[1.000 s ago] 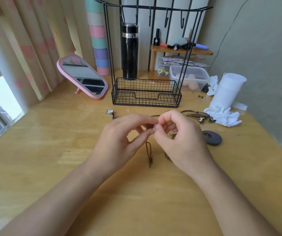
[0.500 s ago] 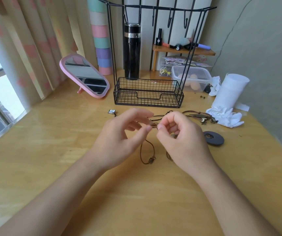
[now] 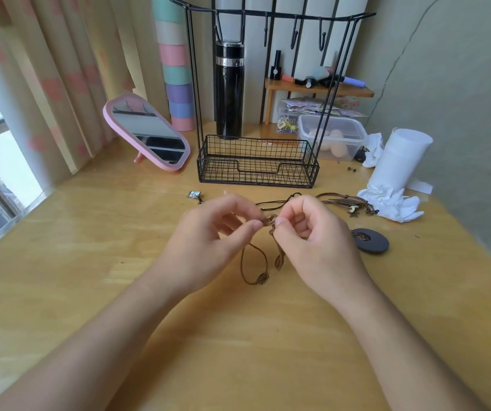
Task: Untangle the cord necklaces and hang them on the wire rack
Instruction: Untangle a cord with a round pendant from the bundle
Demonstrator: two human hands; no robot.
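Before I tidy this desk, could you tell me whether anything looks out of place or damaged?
A thin crack runs up the right wall. Crumpled tissue lies by the paper roll, and a few loose beads sit on the table beside the plastic container.

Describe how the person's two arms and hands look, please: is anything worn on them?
The left hand and the right hand are bare: no gloves, no rings, and no watch or bracelet shows at either wrist. The left forearm and the right forearm are bare too; no sleeve comes into view.
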